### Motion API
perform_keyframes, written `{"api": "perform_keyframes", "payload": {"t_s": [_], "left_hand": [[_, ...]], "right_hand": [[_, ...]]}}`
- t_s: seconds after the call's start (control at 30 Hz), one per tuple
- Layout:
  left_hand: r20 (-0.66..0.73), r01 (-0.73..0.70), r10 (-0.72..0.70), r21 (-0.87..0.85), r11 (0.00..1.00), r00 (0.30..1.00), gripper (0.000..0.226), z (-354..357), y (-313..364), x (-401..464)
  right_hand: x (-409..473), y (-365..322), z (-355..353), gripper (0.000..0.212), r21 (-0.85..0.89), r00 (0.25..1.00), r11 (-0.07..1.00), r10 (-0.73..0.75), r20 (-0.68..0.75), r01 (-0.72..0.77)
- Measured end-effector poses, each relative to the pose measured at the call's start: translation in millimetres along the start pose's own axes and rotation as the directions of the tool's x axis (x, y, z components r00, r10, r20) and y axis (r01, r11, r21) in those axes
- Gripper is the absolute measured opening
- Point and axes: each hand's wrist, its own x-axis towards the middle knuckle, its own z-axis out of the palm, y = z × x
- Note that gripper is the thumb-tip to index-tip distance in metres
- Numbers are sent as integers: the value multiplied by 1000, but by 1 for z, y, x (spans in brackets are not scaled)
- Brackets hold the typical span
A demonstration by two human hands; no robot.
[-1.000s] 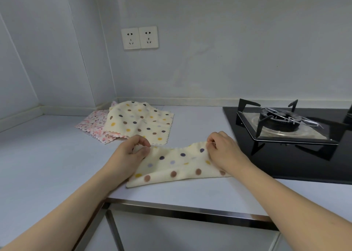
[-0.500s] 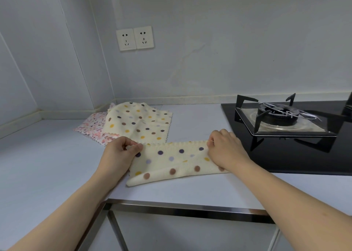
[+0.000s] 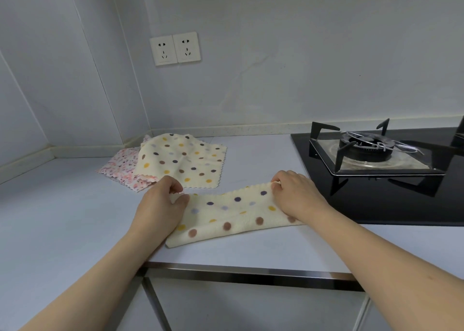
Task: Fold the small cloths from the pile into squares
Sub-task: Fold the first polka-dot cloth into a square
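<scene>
A cream cloth with coloured dots [image 3: 233, 212], folded into a long strip, lies on the pale grey counter [image 3: 62, 217] near its front edge. The left hand [image 3: 160, 205] pinches the strip's far left corner. The right hand [image 3: 296, 195] pinches its far right corner. Behind the strip and a little to its left sits the pile: another cream dotted cloth with a zigzag edge [image 3: 183, 162] lying on top of a pink flowery cloth [image 3: 120, 165]. Just to the right of the strip is a black glass stove [image 3: 376, 200] with a metal burner [image 3: 364, 147]. Two white wall sockets [image 3: 175, 48] hang on the wall high above the pile.
</scene>
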Motion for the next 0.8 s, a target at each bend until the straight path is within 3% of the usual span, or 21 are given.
{"api": "perform_keyframes", "payload": {"t_s": [0.07,0.13,0.27,0.33,0.43,0.67,0.8], "left_hand": [[-69,-122,130,107,987,989,13,0,9,-2],[-93,-222,230,90,971,969,13,-1,27,-7],[150,-374,375,-36,927,915,12,10,52,-18],[285,-362,369,-79,929,884,14,16,52,-24],[424,-361,326,2,933,845,26,25,44,-28],[515,-439,286,202,875,808,50,35,38,-35],[570,-412,212,250,876,794,55,37,39,-33]], "right_hand": [[0,-1,0,26,14,1000,1000,9,-6,-9],[0,-2,-1,25,51,1000,999,8,-15,-7],[-2,-3,-4,20,185,1000,983,1,-16,2],[-2,-2,-6,18,219,1000,976,-6,-21,10],[-3,-2,-6,18,238,999,971,-18,-37,27],[5,5,1,21,249,998,968,-16,-53,29],[15,6,-1,25,230,997,972,32,68,-47]]}}
